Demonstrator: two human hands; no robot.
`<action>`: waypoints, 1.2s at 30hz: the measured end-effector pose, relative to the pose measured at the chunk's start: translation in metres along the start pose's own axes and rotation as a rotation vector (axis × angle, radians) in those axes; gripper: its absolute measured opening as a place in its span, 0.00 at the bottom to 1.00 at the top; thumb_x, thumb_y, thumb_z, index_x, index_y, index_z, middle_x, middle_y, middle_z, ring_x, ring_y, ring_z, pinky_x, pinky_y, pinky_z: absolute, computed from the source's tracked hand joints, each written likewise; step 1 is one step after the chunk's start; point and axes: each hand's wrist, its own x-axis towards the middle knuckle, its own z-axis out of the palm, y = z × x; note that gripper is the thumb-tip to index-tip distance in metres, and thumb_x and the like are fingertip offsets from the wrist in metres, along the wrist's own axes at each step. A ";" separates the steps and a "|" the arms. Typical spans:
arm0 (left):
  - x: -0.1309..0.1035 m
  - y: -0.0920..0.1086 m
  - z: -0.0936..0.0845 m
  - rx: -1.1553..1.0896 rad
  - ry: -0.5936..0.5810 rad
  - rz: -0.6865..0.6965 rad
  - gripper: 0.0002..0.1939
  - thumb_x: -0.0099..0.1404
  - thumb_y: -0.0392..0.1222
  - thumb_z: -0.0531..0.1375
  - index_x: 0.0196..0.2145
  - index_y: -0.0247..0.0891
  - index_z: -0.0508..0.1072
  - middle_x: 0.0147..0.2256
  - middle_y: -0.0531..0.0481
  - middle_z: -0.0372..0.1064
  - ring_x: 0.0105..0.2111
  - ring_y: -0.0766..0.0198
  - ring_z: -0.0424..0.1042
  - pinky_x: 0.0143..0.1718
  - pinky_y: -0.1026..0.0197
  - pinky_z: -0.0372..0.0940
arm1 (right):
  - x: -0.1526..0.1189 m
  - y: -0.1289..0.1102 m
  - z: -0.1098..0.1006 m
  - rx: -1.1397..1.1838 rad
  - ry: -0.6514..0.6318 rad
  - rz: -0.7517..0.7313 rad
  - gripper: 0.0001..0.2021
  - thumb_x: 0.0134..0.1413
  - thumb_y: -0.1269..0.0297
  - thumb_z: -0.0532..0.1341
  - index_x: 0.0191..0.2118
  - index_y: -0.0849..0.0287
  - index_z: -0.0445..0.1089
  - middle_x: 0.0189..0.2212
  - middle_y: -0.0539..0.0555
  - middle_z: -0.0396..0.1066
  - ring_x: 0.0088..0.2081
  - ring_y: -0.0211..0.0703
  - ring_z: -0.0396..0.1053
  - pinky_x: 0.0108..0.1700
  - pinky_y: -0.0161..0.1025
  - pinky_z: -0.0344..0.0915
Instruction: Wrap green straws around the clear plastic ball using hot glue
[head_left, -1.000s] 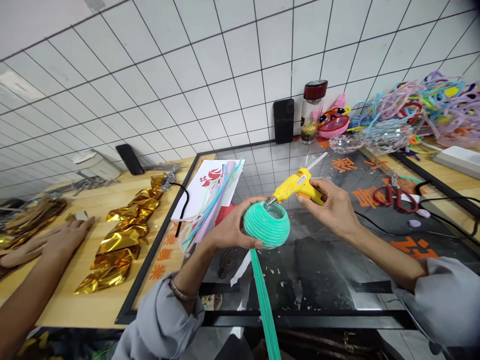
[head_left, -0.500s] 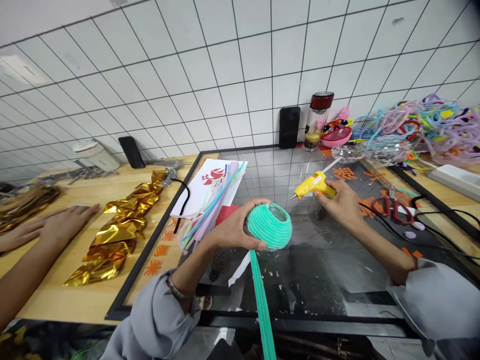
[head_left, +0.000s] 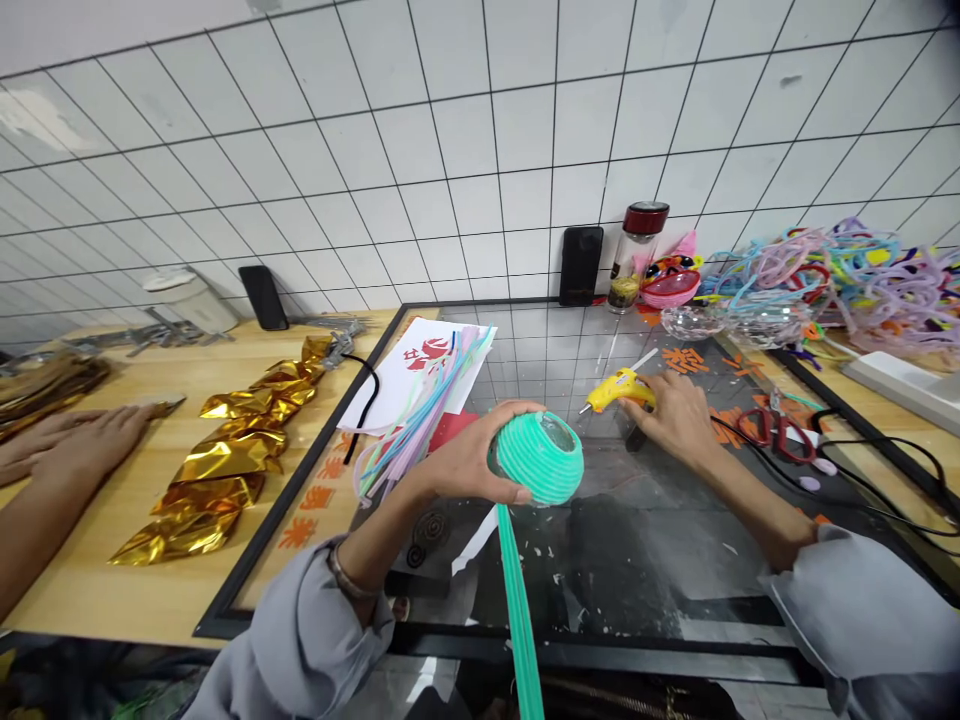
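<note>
Green bowl (head_left: 541, 468), yellow glue gun (head_left: 613, 389)
Just below centre, the left hand (head_left: 474, 462) curls around the bowl's side, above a green strip (head_left: 517, 600); right of centre, the right hand (head_left: 673, 418) clasps the gun's handle.

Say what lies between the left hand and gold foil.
In the head view: pipe-cleaner bundle nearest the left hand, then a black strand, orange cutouts and the black frame edge.

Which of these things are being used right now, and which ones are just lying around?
Seem in use:
round ribbed teal ball, in the left hand
long ribbed teal strips hanging below it
yellow plastic glue gun, in the right hand

Seem just lying about:
crinkled shiny gold foil
red-handled metal scissors
clear jar with dark red lid
</note>
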 end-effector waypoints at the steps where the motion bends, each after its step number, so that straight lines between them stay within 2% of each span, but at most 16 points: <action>1: 0.000 0.001 0.000 -0.003 0.003 0.000 0.49 0.45 0.53 0.73 0.61 0.38 0.61 0.62 0.37 0.60 0.62 0.41 0.62 0.67 0.39 0.54 | 0.001 -0.007 -0.005 0.013 0.018 -0.018 0.18 0.60 0.50 0.58 0.42 0.60 0.76 0.34 0.59 0.74 0.38 0.53 0.69 0.38 0.46 0.62; 4: 0.000 0.003 0.001 -0.007 0.008 0.004 0.47 0.46 0.53 0.73 0.61 0.39 0.61 0.61 0.37 0.61 0.62 0.42 0.63 0.66 0.40 0.56 | 0.004 -0.042 -0.028 0.115 0.059 -0.120 0.13 0.66 0.56 0.55 0.41 0.57 0.75 0.35 0.56 0.75 0.38 0.49 0.71 0.42 0.46 0.65; 5: 0.000 0.004 0.001 -0.001 0.010 0.006 0.47 0.46 0.53 0.73 0.60 0.39 0.61 0.61 0.37 0.61 0.61 0.42 0.63 0.66 0.40 0.56 | 0.005 -0.057 -0.037 0.235 0.068 -0.196 0.11 0.66 0.59 0.56 0.39 0.57 0.74 0.34 0.56 0.74 0.37 0.47 0.71 0.42 0.45 0.66; 8: 0.001 0.003 0.002 0.030 0.026 0.023 0.48 0.45 0.53 0.74 0.60 0.38 0.62 0.59 0.38 0.62 0.60 0.42 0.64 0.65 0.41 0.57 | 0.008 -0.103 -0.061 0.454 0.029 -0.403 0.06 0.66 0.69 0.58 0.41 0.58 0.73 0.32 0.53 0.73 0.35 0.42 0.72 0.36 0.39 0.66; 10: 0.001 0.001 0.002 0.047 0.039 0.043 0.48 0.45 0.53 0.74 0.61 0.39 0.62 0.59 0.38 0.62 0.61 0.42 0.63 0.65 0.40 0.56 | 0.011 -0.126 -0.069 0.500 0.006 -0.498 0.06 0.65 0.72 0.58 0.40 0.60 0.73 0.32 0.54 0.73 0.34 0.42 0.71 0.37 0.38 0.67; 12: 0.002 -0.001 0.003 0.060 0.046 0.055 0.49 0.46 0.54 0.73 0.61 0.40 0.61 0.59 0.38 0.62 0.61 0.41 0.62 0.65 0.39 0.56 | 0.014 -0.138 -0.071 0.521 -0.035 -0.516 0.07 0.65 0.72 0.58 0.40 0.62 0.74 0.30 0.54 0.72 0.33 0.41 0.71 0.36 0.38 0.67; 16: 0.002 0.000 0.004 0.066 0.034 0.056 0.49 0.46 0.54 0.73 0.61 0.39 0.61 0.59 0.37 0.62 0.60 0.41 0.63 0.64 0.38 0.58 | 0.017 -0.139 -0.064 0.470 -0.144 -0.444 0.09 0.66 0.69 0.59 0.36 0.63 0.75 0.27 0.54 0.71 0.30 0.41 0.70 0.32 0.37 0.65; 20: 0.001 0.002 0.005 0.085 0.038 0.065 0.49 0.46 0.52 0.73 0.62 0.38 0.60 0.60 0.37 0.62 0.61 0.41 0.63 0.63 0.39 0.59 | 0.016 -0.135 -0.062 0.405 -0.189 -0.364 0.10 0.65 0.65 0.60 0.34 0.62 0.76 0.27 0.53 0.72 0.30 0.42 0.71 0.32 0.38 0.64; 27: 0.000 0.000 0.006 0.108 0.048 0.091 0.48 0.47 0.53 0.73 0.62 0.42 0.59 0.60 0.38 0.61 0.61 0.42 0.63 0.63 0.38 0.60 | 0.018 -0.136 -0.067 0.414 -0.328 -0.260 0.09 0.62 0.66 0.60 0.33 0.61 0.76 0.29 0.54 0.75 0.31 0.44 0.72 0.34 0.39 0.63; 36: 0.000 0.002 0.004 0.069 0.032 0.080 0.46 0.47 0.52 0.72 0.60 0.40 0.61 0.58 0.39 0.62 0.58 0.44 0.65 0.62 0.40 0.61 | 0.018 -0.131 -0.065 0.486 -0.442 -0.195 0.09 0.62 0.68 0.59 0.34 0.59 0.76 0.30 0.53 0.74 0.32 0.44 0.71 0.34 0.40 0.62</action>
